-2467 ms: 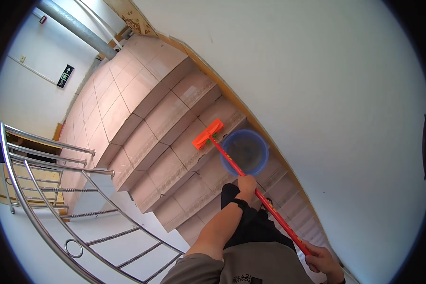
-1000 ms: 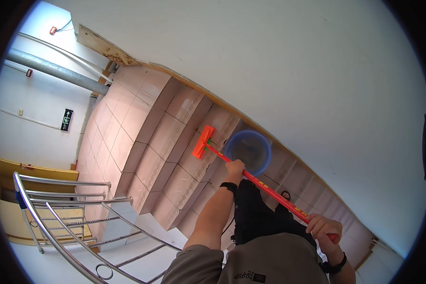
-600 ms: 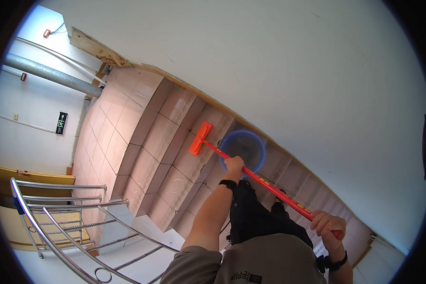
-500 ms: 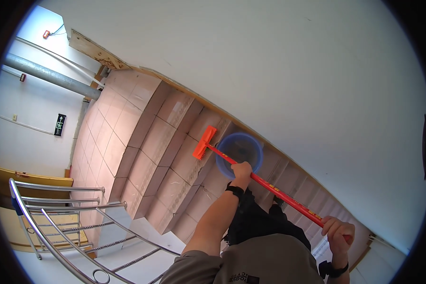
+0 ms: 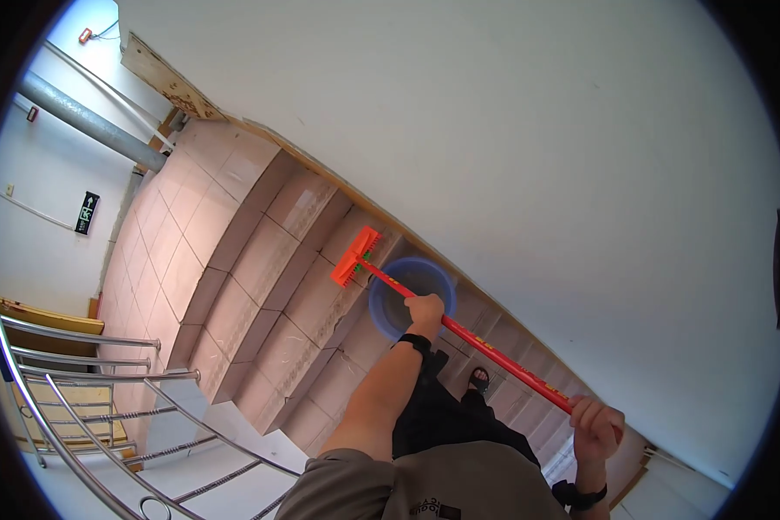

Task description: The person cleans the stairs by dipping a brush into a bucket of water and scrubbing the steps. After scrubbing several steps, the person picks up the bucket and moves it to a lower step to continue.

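Both my hands grip a long-handled scrub brush [image 5: 472, 341] with a red pole and an orange head. My left hand [image 5: 425, 314] wraps round the pole partway down, just above the bucket. My right hand [image 5: 595, 428] is closed round the pole's upper end, at the lower right. The brush head [image 5: 356, 257] is over a pink tiled step [image 5: 305, 284], its dark and green bristles partly showing; I cannot tell whether they touch the tile. Beside the head, a blue-rimmed bucket [image 5: 375, 310] stands close to the wall, with what looks like liquid inside.
A white wall [image 5: 511, 139] runs along the right of the stairs. To the left is a metal railing [image 5: 69, 433], with yellow furniture [image 5: 39, 325] behind it. Tiled steps rise to a landing [image 5: 182, 191]. My sandalled foot [image 5: 479, 379] is on a lower step.
My view has shifted, so the stairs and bucket appear farther left. Against the step, the brush head has moved slightly toward the wall and now shows its green bristles. Both hands keep their grip.
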### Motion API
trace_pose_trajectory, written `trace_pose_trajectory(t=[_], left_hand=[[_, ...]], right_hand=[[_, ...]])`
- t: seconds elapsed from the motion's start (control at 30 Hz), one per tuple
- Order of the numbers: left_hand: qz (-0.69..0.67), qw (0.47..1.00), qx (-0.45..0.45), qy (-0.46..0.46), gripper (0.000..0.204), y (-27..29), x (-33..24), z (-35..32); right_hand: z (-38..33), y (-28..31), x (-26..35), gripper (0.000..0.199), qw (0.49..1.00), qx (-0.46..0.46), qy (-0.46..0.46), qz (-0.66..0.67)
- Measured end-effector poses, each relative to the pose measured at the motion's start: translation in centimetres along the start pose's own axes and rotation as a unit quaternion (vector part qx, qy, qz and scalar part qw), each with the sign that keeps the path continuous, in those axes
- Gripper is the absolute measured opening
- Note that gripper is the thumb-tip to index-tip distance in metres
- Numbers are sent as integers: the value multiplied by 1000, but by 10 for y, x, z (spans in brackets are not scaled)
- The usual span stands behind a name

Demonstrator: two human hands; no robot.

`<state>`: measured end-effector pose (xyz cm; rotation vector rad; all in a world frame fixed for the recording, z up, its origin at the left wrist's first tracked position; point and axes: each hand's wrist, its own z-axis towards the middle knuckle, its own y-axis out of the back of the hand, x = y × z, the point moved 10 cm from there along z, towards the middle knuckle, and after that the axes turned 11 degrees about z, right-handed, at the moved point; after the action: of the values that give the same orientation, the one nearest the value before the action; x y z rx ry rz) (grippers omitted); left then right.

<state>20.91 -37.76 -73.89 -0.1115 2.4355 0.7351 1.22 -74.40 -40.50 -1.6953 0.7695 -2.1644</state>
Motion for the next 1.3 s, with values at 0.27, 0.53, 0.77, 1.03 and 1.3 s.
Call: trace_pose_trajectory(t=[0.27, 0.53, 0.77, 1.03, 1.3], left_hand=[[-3, 1000, -1, 4, 52, -13, 19, 13], [0, 999, 33, 16, 53, -52, 14, -59], [-47, 980, 192, -36, 52, -61, 53, 63], [-23, 999, 25, -22, 53, 12, -4, 101], [-42, 995, 59, -72, 50, 42, 21, 168]], right_hand=[[-7, 3, 19, 31, 1000, 12, 7, -14], [-14, 24, 60, 32, 999, -20, 15, -42], [13, -8, 19, 30, 1000, 20, 1, -4], [14, -36, -38, 32, 999, 30, -21, -3], [14, -40, -14, 35, 995, 95, -21, 27]])
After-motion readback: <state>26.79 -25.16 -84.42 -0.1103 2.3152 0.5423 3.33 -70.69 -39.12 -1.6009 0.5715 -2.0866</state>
